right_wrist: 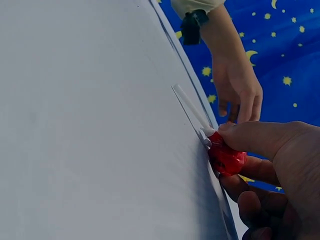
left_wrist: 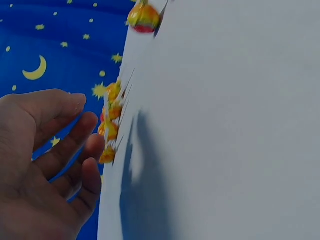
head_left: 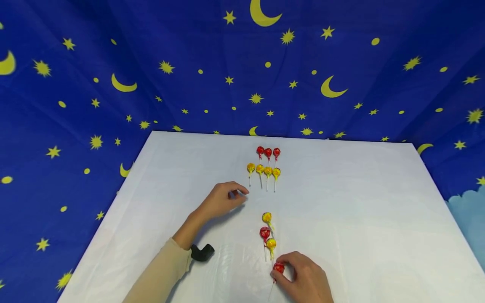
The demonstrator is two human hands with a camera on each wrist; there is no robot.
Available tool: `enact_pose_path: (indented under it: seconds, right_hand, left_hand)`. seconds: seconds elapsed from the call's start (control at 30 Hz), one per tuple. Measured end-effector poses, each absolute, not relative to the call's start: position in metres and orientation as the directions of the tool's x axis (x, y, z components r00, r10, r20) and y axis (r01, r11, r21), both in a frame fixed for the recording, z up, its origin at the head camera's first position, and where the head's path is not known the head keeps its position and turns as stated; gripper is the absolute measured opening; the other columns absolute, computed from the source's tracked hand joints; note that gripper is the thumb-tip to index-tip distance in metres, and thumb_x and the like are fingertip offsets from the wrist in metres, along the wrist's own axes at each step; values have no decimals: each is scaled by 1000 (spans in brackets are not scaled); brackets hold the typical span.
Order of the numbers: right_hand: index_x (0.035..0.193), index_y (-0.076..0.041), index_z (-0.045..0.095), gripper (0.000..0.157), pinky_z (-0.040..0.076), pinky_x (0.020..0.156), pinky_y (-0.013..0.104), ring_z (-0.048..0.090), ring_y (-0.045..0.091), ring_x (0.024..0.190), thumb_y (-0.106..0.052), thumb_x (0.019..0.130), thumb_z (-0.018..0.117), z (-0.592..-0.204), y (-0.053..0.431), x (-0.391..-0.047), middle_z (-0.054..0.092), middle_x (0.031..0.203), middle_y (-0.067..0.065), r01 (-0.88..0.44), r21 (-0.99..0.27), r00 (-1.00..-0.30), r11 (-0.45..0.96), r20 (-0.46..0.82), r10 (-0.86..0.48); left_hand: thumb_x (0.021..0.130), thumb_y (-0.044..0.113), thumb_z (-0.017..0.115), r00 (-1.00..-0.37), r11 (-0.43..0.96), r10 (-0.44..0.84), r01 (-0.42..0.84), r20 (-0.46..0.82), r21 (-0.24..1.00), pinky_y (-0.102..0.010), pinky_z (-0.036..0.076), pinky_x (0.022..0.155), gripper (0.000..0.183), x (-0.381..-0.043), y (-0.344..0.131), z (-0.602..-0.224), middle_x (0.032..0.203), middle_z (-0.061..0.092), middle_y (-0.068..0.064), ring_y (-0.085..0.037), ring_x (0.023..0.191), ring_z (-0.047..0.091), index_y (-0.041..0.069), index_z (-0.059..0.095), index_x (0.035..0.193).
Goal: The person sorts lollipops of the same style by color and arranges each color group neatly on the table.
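Observation:
My right hand (head_left: 305,275) is low in the head view, pinching a red-wrapped lollipop (head_left: 278,268) by its head between thumb and fingers. In the right wrist view the red lollipop (right_wrist: 227,159) has its white stick (right_wrist: 192,106) pointing away over the table. My left hand (head_left: 224,198) hovers above the table with fingers loosely bent and holds nothing. Beyond its fingertips, several yellow lollipops (head_left: 259,169) form a row, with three red lollipops (head_left: 268,152) behind. Between the hands lie a yellow lollipop (head_left: 267,217), a red lollipop (head_left: 265,232) and another yellow lollipop (head_left: 271,243).
The white table (head_left: 360,202) spreads wide on both sides of the lollipops. A blue cloth (head_left: 212,92) with yellow moons and stars hangs behind and beside it. A black wrist device (head_left: 202,252) sticks out at the left sleeve.

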State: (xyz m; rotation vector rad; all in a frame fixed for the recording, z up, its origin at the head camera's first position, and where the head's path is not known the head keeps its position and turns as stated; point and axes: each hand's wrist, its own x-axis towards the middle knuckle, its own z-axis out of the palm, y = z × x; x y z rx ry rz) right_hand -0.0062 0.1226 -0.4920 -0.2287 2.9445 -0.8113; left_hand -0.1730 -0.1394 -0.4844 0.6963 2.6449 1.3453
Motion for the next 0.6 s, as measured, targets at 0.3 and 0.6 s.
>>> enact_pose_path:
  seconds: [0.3, 0.6]
  right_hand:
    - [88, -34, 66, 25, 47, 66, 25, 42, -2, 65, -49, 73, 80, -491, 125, -7, 56, 82, -23, -152, -506, -982, 849, -21, -189]
    - [87, -33, 67, 24, 44, 62, 23, 42, -3, 64, -46, 72, 82, -494, 126, -9, 56, 81, -24, -176, -524, -979, 834, 9, -201]
  left_hand:
    - [89, 20, 70, -829, 461, 549, 402, 101, 791, -27, 48, 71, 19, -152, -123, -489, 97, 66, 7, -7, 80, 59, 12, 71, 107]
    - [88, 30, 71, -781, 462, 622, 426, 59, 778, -24, 46, 72, 25, -136, -111, -492, 100, 66, 8, -6, 83, 58, 17, 70, 110]
